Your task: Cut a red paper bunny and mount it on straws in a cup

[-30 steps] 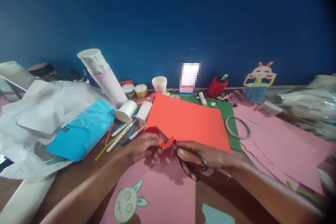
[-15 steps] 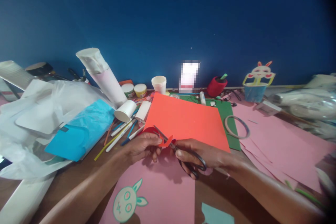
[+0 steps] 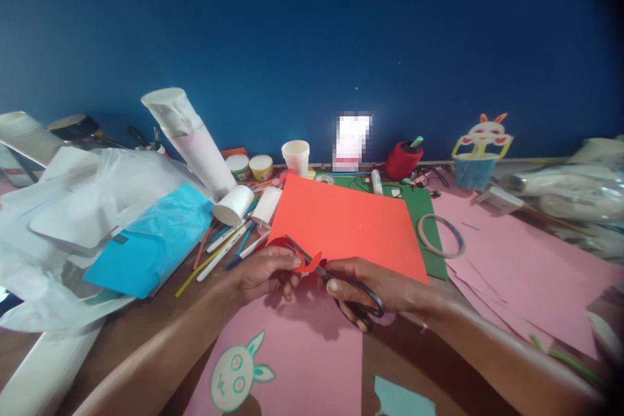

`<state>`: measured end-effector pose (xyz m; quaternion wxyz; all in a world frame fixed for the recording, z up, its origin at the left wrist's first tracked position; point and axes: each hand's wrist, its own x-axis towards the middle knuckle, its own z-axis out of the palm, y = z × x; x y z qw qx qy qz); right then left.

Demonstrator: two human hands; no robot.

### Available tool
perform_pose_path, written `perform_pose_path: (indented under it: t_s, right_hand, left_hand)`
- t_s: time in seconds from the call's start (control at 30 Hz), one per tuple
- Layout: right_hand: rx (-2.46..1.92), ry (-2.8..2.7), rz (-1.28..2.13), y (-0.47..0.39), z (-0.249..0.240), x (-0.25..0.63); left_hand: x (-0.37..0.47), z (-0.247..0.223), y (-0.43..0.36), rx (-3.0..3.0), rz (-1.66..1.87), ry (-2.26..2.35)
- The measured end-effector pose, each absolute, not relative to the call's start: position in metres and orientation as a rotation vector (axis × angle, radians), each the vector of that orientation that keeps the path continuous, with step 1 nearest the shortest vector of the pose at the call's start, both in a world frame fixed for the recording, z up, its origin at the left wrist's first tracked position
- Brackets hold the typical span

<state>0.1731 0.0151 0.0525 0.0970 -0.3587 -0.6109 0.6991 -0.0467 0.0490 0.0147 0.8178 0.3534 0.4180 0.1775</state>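
My left hand [image 3: 273, 273] pinches a small red-orange paper piece [image 3: 308, 265] between thumb and fingers. The black-handled scissors [image 3: 363, 302] are in my right hand [image 3: 358, 286], their blades pointing up and left at the paper piece. Behind both hands lies a large orange sheet [image 3: 346, 221], partly over a green sheet [image 3: 423, 227]. Below the hands is a pink sheet [image 3: 312, 357], with a rabbit-face cutout [image 3: 233, 377] outlined in green on it.
At left are a plastic bag [image 3: 121, 175] with a blue packet [image 3: 151, 240], paper cups [image 3: 233, 205] and markers [image 3: 224, 250]. A tape roll [image 3: 441, 235], pink sheets [image 3: 517, 266] and a blue cup [image 3: 474, 171] with a rabbit figure stand or lie at right.
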Motion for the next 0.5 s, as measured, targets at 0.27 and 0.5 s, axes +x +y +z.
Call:
perform_pose_path:
  t_s: [0.27,0.5]
  right_hand:
    - [-0.959,-1.741,2.209,0.014,0.063,0.172]
    - [-1.006,-1.894,2.176,0.019,0.061,0.186]
  left_hand:
    - [-0.046,0.014,0.048,0.763,0.403,0.89]
    - [-0.047,0.016,0.047,0.856,0.378,0.941]
